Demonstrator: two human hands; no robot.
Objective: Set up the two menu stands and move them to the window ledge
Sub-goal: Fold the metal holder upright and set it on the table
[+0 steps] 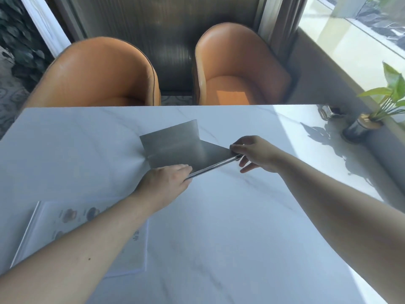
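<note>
A grey metal menu stand (184, 148) rests on the white marble table (241, 227) near its middle. My left hand (163, 186) grips the stand's near edge at its left end. My right hand (255, 153) pinches the same edge at its right end, fingers partly spread. A clear acrylic menu holder (65, 233) with a printed menu lies flat at the near left, partly under my left forearm. The window ledge (355, 47) runs along the right, lit by sun.
Two orange armchairs (105, 73) (238, 66) stand beyond the table's far edge. A potted green plant (372, 110) and a small shiny container (331, 111) sit at the table's far right corner.
</note>
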